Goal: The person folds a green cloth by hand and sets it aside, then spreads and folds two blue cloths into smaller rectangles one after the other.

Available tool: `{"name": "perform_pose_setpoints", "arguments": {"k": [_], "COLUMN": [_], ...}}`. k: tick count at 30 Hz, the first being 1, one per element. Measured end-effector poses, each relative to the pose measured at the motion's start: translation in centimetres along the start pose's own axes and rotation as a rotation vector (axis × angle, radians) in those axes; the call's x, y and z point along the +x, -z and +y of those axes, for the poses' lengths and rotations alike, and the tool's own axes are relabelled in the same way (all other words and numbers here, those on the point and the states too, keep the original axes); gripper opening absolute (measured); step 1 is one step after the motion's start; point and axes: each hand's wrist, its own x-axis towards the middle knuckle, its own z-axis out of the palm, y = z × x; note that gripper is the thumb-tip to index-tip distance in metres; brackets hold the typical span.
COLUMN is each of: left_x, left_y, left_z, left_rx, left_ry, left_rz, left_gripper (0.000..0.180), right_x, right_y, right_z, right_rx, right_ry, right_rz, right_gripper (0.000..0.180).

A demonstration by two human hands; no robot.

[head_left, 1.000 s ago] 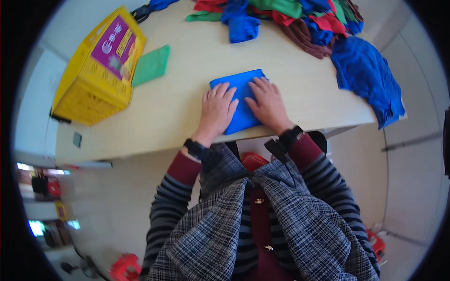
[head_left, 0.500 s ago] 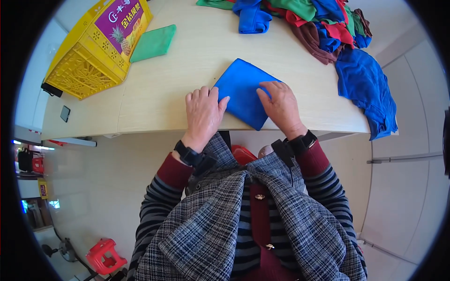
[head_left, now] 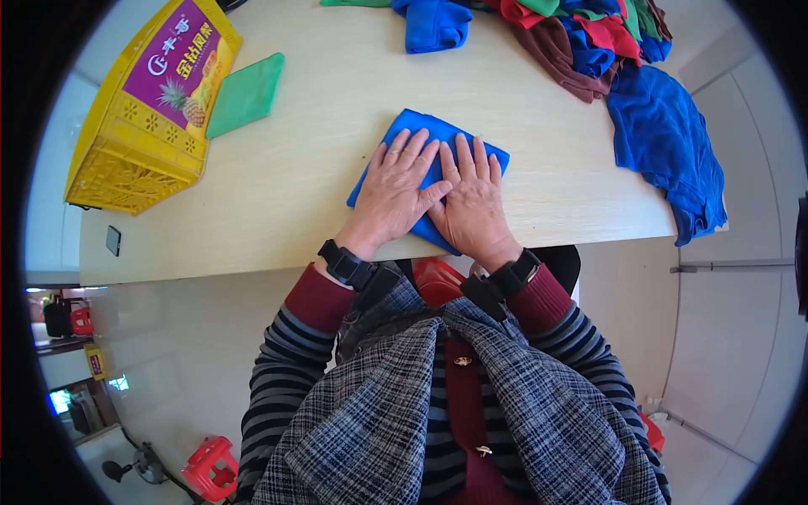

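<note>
A folded blue cloth [head_left: 411,120] lies on the table near its front edge. Flat on top of it, fingers stretched, are my left hand [head_left: 394,195] and my right hand [head_left: 473,200], side by side with the thumbs meeting near the middle. Much of the cloth is hidden beneath them; its upper edge, right corner and lower tip show. A folded green cloth [head_left: 247,94] rests to the left, against a yellow crate.
The yellow plastic crate [head_left: 139,164] with a purple label stands at the table's left. A heap of crumpled red, green, brown and blue cloths [head_left: 581,50] fills the far right. One blue cloth [head_left: 665,143] hangs over the right edge. A small dark flat object [head_left: 114,241] lies at front left.
Both hands have moved inward from the sides of the blue cloth and now lie flat on it. The view has shifted slightly, and the cloth appears turned a little.
</note>
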Motion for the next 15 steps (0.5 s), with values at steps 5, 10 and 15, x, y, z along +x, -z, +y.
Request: {"name": "perform_pose_setpoints", "arguments": {"k": [5,10,15], "left_x": [1.4,1.2,-0.9], "left_y": [-0.1,-1.0,0.5], "left_z": [-0.3,-1.3,-1.6], "left_rx": [0.040,-0.026,-0.182], "left_ry": [0.062,0.089,0.101], "left_rz": [-0.035,0.007,0.048], "left_gripper": [0.069,0.069,0.064], "right_x": [1.3,1.6,1.8], "right_y": [-0.4,-0.1,2.9], "right_z": [1.1,2.4,6.3], "right_rx": [0.023,0.008,0.153], "right_ry": [0.014,0.061,0.195], "right_rz": [-0.004,0.004,-0.185], "right_gripper": [0.068,0.068,0.059]}}
